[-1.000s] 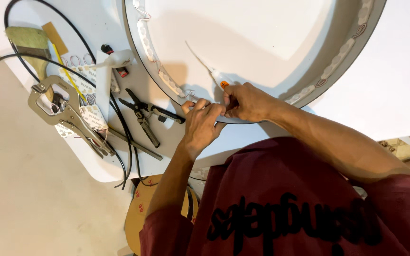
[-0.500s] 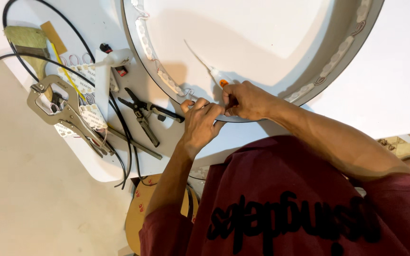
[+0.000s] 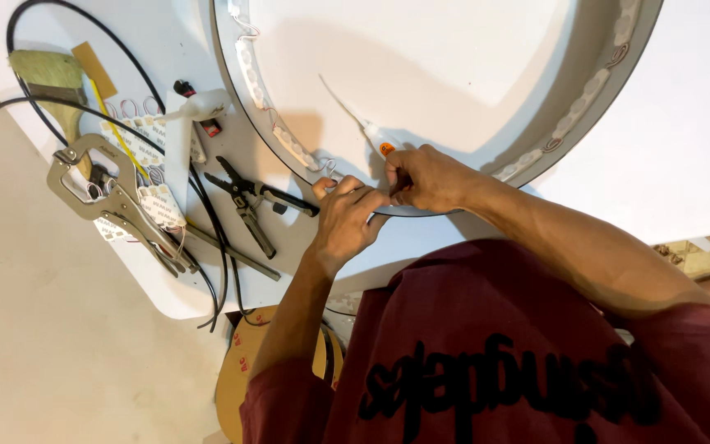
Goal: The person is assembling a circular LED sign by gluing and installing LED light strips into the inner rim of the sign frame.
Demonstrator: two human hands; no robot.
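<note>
Far left on the table: a brush, a steel clamp lying over loose light modules, a black cable looping past. Next along, black-handled pliers, well clear of both hands.

Then the ring, big and round, with a row of modules stuck along its inner wall. Work sits at the ring's near edge, where both hands meet.

Probably best done slowly here:
- Keep the left hand steady against the rim as a brace.
- Feed the tube tip only where the wall is bare, just past the last seated module.
- Mind the thin curled wires between modules; easy to snag or kink.
- Press flat to the wall, not tilted.

Left hand: fingers curled and pressed together, tips touching the right hand at the rim, thumb raised. Hard to tell whether anything small is pinched between them; hidden by the knuckles.

Right hand: closed tight round the base of the white tube, orange dot showing just above the fist, thin nozzle pointing up and left over the ring's white floor. Heel of the hand resting on the rim.
</note>
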